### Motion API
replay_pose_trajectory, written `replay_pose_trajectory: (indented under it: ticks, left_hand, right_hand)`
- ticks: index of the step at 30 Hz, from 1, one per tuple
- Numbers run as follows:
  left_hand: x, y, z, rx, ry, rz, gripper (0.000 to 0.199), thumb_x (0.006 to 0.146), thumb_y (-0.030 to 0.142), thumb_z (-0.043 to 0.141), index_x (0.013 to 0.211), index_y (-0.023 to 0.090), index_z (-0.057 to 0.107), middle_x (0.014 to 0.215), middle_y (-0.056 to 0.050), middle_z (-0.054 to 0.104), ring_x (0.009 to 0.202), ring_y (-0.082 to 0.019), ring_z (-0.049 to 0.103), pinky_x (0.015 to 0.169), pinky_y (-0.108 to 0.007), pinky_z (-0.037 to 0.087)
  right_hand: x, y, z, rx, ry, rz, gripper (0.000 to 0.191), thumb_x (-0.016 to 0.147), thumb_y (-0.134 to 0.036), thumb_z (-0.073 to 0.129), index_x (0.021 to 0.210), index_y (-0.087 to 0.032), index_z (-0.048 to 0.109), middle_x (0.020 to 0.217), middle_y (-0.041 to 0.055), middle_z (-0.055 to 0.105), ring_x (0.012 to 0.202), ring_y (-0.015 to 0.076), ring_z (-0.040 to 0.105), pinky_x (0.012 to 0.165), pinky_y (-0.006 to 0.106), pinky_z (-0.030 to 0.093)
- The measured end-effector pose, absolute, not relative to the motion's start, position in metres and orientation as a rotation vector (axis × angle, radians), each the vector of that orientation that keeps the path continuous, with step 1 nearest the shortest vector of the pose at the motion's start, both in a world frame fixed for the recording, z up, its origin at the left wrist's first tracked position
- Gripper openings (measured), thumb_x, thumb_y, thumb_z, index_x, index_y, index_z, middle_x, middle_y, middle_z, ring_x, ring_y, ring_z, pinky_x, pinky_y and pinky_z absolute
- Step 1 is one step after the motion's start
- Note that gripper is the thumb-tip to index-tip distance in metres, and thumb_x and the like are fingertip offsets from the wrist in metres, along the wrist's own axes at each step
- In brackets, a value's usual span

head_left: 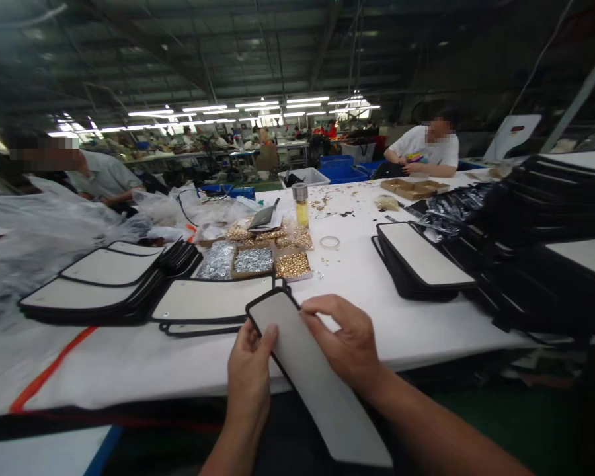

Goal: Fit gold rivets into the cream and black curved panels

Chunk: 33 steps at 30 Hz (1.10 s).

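Note:
A long light-grey panel with a black edge (322, 390) slants over the table's front edge. My left hand (252, 360) grips its left side near the top, thumb lying on the grey face. At the upper right edge, my right hand (344, 337) pinches the border between thumb and fingers. Just beyond lie more black-edged panels (213, 299), with small metal eyelets at their corners. Behind those are a box of silver metal pieces (253, 259) and a box of gold ones (293, 264).
Panel stacks stand at the left (99, 277) and right (421, 254) of the white table (357, 291). A yellow-filled jar (301, 206) and a tape roll (330, 242) sit mid-table. One person sits across (426, 149), another at left (99, 173). Clear plastic (44, 238) covers the left side.

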State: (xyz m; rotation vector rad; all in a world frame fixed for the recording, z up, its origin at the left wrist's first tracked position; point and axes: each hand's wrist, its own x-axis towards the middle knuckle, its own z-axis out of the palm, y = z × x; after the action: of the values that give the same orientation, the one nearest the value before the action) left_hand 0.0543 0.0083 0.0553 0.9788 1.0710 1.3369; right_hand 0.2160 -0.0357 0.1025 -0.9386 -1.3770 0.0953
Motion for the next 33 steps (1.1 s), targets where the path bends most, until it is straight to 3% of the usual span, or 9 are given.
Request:
replay_pose_trajectory:
  ticks: [6, 11, 13, 17, 22, 26, 33]
  left_hand:
    - [0.051, 0.009, 0.046, 1.108, 1.116, 1.261, 0.046, 0.081, 0.047, 0.083, 0.113, 0.015, 0.074, 0.102, -0.011, 0.082, 0.087, -0.026, 0.078, 0.077, -0.035, 0.063]
    - [0.048, 0.012, 0.034, 1.338, 1.111, 1.270, 0.040, 0.092, 0.043, 0.073, 0.122, 0.016, 0.069, 0.106, -0.011, 0.081, 0.083, -0.023, 0.078, 0.074, -0.035, 0.063]
    - [0.043, 0.012, 0.031, 1.484, 1.139, 1.320, 0.034, 0.092, 0.035, 0.073, 0.122, 0.019, 0.070, 0.108, -0.009, 0.080, 0.084, -0.020, 0.075, 0.072, -0.031, 0.061]
    - [0.033, 0.007, 0.033, 1.824, 1.142, 1.413, 0.016, 0.088, 0.018, 0.077, 0.102, 0.024, 0.078, 0.097, -0.003, 0.076, 0.091, -0.019, 0.070, 0.078, -0.030, 0.057]
    - [0.028, -0.003, 0.033, 2.074, 1.084, 1.460, 0.025, 0.086, 0.007, 0.076, 0.103, 0.026, 0.075, 0.098, -0.002, 0.074, 0.091, -0.018, 0.069, 0.083, -0.032, 0.056]
    - [0.024, -0.015, 0.028, 2.201, 1.071, 1.451, 0.028, 0.083, 0.002, 0.077, 0.099, 0.023, 0.067, 0.095, -0.002, 0.072, 0.088, -0.017, 0.068, 0.079, -0.031, 0.056]
    - [0.022, -0.025, 0.024, 2.248, 1.030, 1.432, 0.034, 0.081, 0.000, 0.076, 0.103, 0.020, 0.060, 0.097, -0.004, 0.072, 0.090, -0.018, 0.069, 0.080, -0.033, 0.058]
  right_hand:
    - [0.237, -0.031, 0.096, -1.134, -1.367, 0.307, 0.009, 0.095, -0.024, 0.075, 0.100, -0.027, 0.082, 0.099, 0.0006, 0.082, 0.093, 0.0176, 0.076, 0.090, 0.030, 0.060]
    - [0.224, -0.020, 0.062, -1.192, -1.349, 0.787, 0.022, 0.091, -0.037, 0.079, 0.107, -0.022, 0.080, 0.093, 0.0038, 0.083, 0.087, 0.0211, 0.080, 0.080, 0.032, 0.064]
    - [0.224, -0.014, 0.054, -1.193, -1.329, 0.840, 0.032, 0.091, -0.038, 0.079, 0.118, -0.021, 0.076, 0.091, 0.0030, 0.082, 0.085, 0.0204, 0.080, 0.080, 0.032, 0.064]
    - [0.231, -0.008, 0.060, -1.181, -1.506, 0.882, 0.056, 0.093, -0.026, 0.075, 0.147, -0.027, 0.059, 0.091, -0.0031, 0.081, 0.084, 0.0151, 0.077, 0.084, 0.028, 0.062]
    - [0.237, -0.020, 0.068, -1.179, -1.787, 0.763, 0.024, 0.094, -0.016, 0.073, 0.115, -0.028, 0.075, 0.099, -0.0040, 0.081, 0.087, 0.0121, 0.077, 0.084, 0.021, 0.059]
    - [0.236, -0.039, 0.057, -1.045, -1.887, 0.593, 0.022, 0.096, -0.012, 0.070, 0.113, -0.026, 0.070, 0.104, -0.0024, 0.082, 0.092, 0.0124, 0.078, 0.086, 0.020, 0.059]
    - [0.233, -0.054, 0.045, -1.067, -1.960, 0.366, 0.016, 0.097, -0.012, 0.066, 0.108, -0.024, 0.066, 0.094, -0.0011, 0.081, 0.079, 0.0145, 0.076, 0.075, 0.024, 0.058]
